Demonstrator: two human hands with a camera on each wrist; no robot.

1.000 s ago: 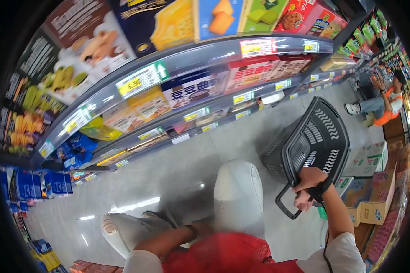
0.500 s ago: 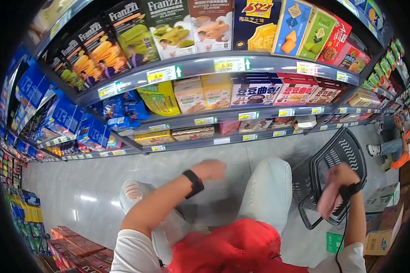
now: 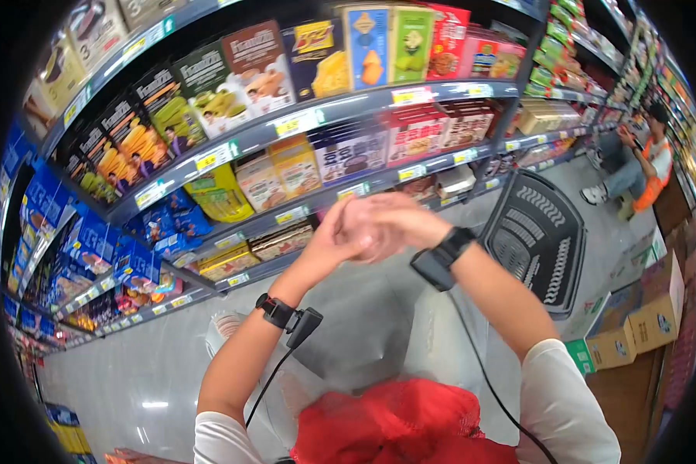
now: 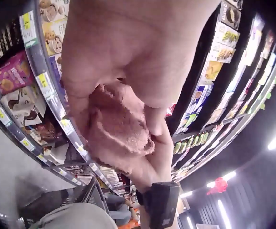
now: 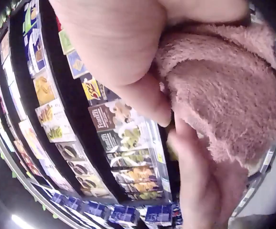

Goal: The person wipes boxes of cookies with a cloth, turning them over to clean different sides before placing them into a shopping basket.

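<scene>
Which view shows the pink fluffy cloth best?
Right wrist: the pink fluffy cloth shows large, its nap and folds clear. Left wrist: partly behind the left hand. Head: small blur between that hand and the right hand.

Left hand (image 3: 334, 238) and right hand (image 3: 410, 220) meet, fingers (image 5: 147, 99) seemingly curled.

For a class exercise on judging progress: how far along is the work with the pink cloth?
Looks done: the pink cloth is picked up. In hand: the left hand and right hand grip it, perhaps folding it. Left: probably its use, as both hands are off the shelves and the basket.
</scene>
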